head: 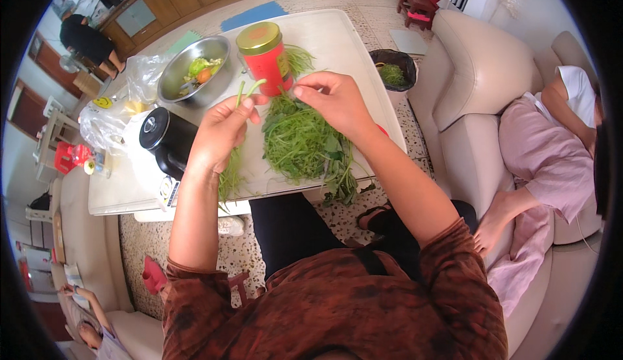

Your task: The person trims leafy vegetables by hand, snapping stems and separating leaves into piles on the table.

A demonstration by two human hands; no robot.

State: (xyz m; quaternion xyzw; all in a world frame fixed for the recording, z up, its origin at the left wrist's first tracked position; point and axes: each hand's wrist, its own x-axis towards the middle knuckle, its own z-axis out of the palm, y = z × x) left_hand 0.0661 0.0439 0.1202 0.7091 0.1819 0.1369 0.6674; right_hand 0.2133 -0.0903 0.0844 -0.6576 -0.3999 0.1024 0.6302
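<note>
My left hand (pixel 226 121) pinches green vegetable stems (pixel 250 89) between thumb and fingers, left of the red jar. Above the near part of the leafy greens (pixel 306 141) is my right hand (pixel 336 99), its thumb and fingertips close together; whether something small is between them I cannot tell. The greens lie heaped on the pale table, some hanging over its near edge. Behind the hands stands a red jar with a gold lid (pixel 265 55), with more stems (pixel 298 59) beside it. Another bunch of stems (pixel 231 177) lies partly hidden under my left wrist.
A black kettle-like vessel (pixel 168 141), a steel bowl with vegetables (pixel 194 70) and plastic bags (pixel 104 121) stand at the table's left. A lined bin (pixel 395 75) is beyond its right edge. People sit on sofas at right and lower left; another person stands far left.
</note>
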